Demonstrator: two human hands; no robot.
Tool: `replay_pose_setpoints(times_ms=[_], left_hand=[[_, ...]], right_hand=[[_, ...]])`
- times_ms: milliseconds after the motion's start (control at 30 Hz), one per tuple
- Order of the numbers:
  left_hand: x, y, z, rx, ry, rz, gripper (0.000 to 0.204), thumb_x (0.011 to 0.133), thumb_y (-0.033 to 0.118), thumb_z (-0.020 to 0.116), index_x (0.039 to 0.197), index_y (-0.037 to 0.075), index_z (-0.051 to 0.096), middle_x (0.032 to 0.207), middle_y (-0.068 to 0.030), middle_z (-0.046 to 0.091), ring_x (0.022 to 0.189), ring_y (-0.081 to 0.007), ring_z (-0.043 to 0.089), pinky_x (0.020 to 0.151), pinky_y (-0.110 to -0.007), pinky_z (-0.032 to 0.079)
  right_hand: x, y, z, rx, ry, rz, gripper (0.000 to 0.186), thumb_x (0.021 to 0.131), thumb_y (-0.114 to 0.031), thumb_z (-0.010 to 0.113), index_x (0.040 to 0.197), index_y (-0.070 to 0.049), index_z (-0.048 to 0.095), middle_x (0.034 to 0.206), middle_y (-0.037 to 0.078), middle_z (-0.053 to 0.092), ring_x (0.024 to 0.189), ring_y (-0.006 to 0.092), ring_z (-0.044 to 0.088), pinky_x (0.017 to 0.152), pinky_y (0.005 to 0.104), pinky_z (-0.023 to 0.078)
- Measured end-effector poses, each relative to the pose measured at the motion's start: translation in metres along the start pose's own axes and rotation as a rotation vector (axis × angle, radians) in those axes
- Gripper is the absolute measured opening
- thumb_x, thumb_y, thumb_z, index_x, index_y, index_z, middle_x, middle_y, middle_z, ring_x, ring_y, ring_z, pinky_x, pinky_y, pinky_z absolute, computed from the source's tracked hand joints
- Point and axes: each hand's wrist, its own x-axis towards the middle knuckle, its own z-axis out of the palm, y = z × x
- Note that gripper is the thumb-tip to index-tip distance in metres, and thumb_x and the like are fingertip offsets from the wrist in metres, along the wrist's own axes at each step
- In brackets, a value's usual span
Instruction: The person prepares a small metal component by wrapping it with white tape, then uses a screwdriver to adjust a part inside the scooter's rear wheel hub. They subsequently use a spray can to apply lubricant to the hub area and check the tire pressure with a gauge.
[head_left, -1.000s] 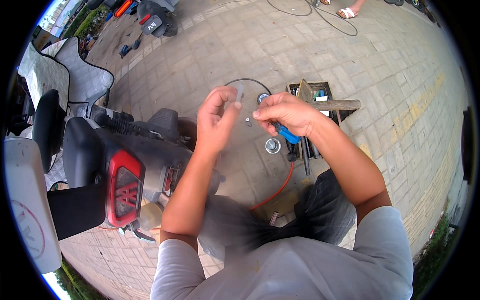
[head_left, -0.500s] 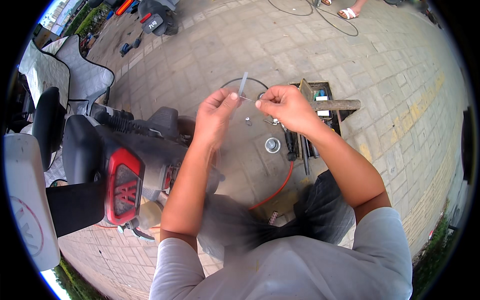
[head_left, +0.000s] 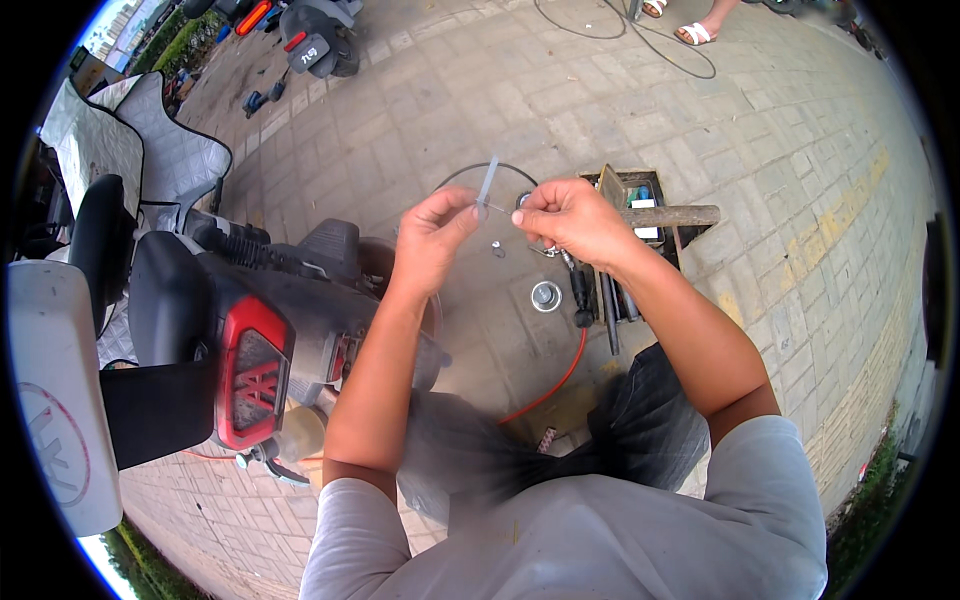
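Out in front of me, my left hand (head_left: 432,240) pinches a pale, translucent narrow strip (head_left: 489,178) between thumb and fingers. The strip sticks up past the fingertips, slightly tilted. My right hand (head_left: 580,220) is closed in a pinch on the right end of a thin, light wire-like piece (head_left: 503,211). This piece spans the small gap between the two hands and meets the strip at my left fingertips. It is too fine for me to name its kind. Below the hands, on the paving, lie a small metal bit (head_left: 497,248) and a round silvery tin (head_left: 546,296).
A scooter with a red tail light (head_left: 250,390) stands close on my left. Right of the hands is an open toolbox (head_left: 655,180) with a wooden handle (head_left: 675,215) across it. A black-gripped air tool (head_left: 580,290) trails a red hose (head_left: 568,375). A person's sandalled foot (head_left: 695,33) shows far off.
Both hands have sunk slightly lower in view, with the strip and the thin piece still between them. The grips look the same.
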Motion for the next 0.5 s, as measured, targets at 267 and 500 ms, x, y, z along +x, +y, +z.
replay_pose_setpoints(times_ms=[267,500], left_hand=[[-0.0004,0.0018,0.0062,-0.036,0.034,0.055,0.011,0.084,0.005,0.069,0.094,0.002,0.068,0.099,-0.0072,0.067,0.093,-0.0147,0.059,0.087,-0.03,0.045],[-0.0006,0.003,0.0069,-0.12,0.026,0.058,0.006,0.084,0.001,0.067,0.09,0.001,0.067,0.099,-0.0074,0.064,0.095,-0.0157,0.057,0.089,-0.031,0.042]], right_hand=[[-0.0015,-0.0026,-0.002,0.129,-0.075,0.023,0.023,0.082,-0.02,0.071,0.08,0.002,0.063,0.068,0.006,0.062,0.057,0.0092,0.053,0.051,0.0235,0.042],[-0.0028,-0.0059,-0.0003,0.144,-0.08,0.023,0.022,0.082,-0.019,0.071,0.079,0.002,0.062,0.068,0.006,0.062,0.057,0.009,0.053,0.05,0.0235,0.042]])
